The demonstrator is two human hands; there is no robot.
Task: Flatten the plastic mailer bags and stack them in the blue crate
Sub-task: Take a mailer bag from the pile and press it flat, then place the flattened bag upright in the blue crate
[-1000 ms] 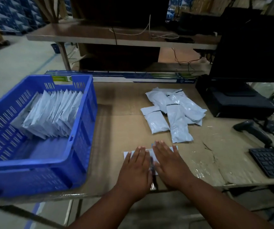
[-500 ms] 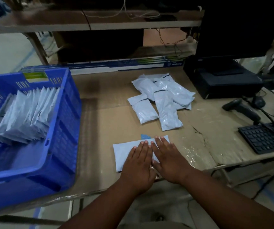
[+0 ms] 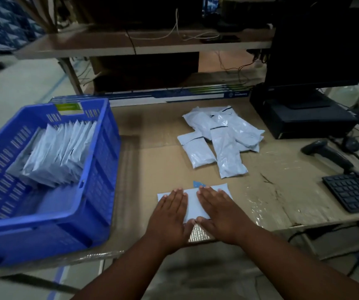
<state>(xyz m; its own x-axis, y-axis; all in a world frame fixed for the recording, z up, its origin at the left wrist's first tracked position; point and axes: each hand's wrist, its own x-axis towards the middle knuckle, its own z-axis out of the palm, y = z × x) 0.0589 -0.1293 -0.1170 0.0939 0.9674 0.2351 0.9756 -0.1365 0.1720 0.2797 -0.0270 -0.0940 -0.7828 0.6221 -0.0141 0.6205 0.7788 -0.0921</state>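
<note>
A pale mailer bag [image 3: 192, 203] lies flat near the table's front edge. My left hand [image 3: 169, 217] presses its left half and my right hand [image 3: 219, 213] its right half, both palms down with straight fingers, thumbs nearly touching. A small blue corner [image 3: 196, 184] pokes out behind the bag. Beyond it lies a loose pile of several puffy mailer bags [image 3: 221, 137]. At the left stands the blue crate [image 3: 100, 191], with a row of several flattened bags [image 3: 59, 150] leaning on edge in its far half.
The table [image 3: 152, 161] is covered in cardboard. On the right sit a black keyboard [image 3: 356, 191], a barcode scanner [image 3: 325, 151], a mouse [image 3: 351, 144] and a monitor [image 3: 319, 40] on a black box [image 3: 299, 118]. A lower shelf with cables runs behind.
My hands have slid apart on the bag, left hand to the left and right hand to the right, baring its middle. The camera view has shifted.
</note>
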